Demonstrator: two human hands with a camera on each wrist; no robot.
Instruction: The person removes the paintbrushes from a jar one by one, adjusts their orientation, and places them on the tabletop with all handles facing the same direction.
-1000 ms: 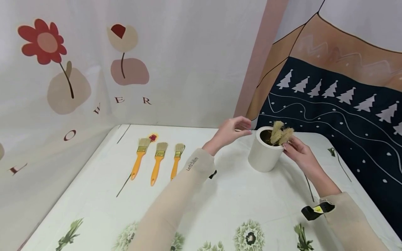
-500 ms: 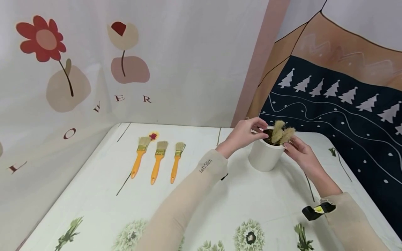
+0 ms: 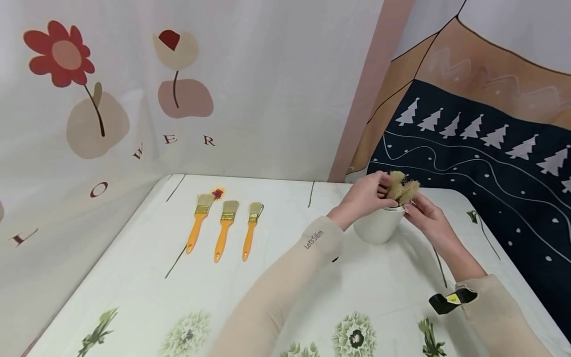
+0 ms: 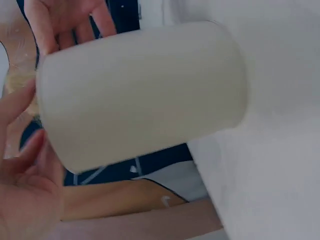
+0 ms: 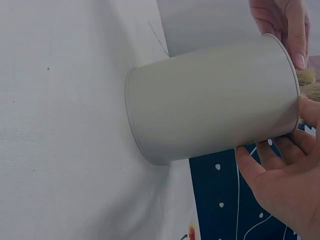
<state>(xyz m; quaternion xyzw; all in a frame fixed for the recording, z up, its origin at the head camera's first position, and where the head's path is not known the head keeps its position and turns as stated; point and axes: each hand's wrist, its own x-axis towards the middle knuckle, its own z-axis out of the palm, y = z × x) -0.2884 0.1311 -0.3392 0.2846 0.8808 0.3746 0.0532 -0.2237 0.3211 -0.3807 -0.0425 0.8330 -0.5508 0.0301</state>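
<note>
Left sleeve: beige; extended from the lower edge up and to the right, above the white table
Right sleeve: beige; rose from the lower right corner toward the upper left, with a black device bearing a yellow label at the cuff
Paintbrushes: three, orange-handled; lay side by side to the left of the hands, bristles pointing away from the person
Right hand: was positioned at the right side of the white container; the thumb lay at the rim and the bent fingers bore on the outer wall, gripping it
Left hand: reached over the left side of the opening; thumb and fingers stood apart, slightly bent, beside the tan tufts; contact with the tufts could not be confirmed
Container position: upright on the table, right of the paintbrushes, between the two hands
Tuft position: in the container opening, projecting above the rim
Rear hangings: a pale floral curtain hung behind the table, with a dark blue tree-patterned cloth at the right
</note>
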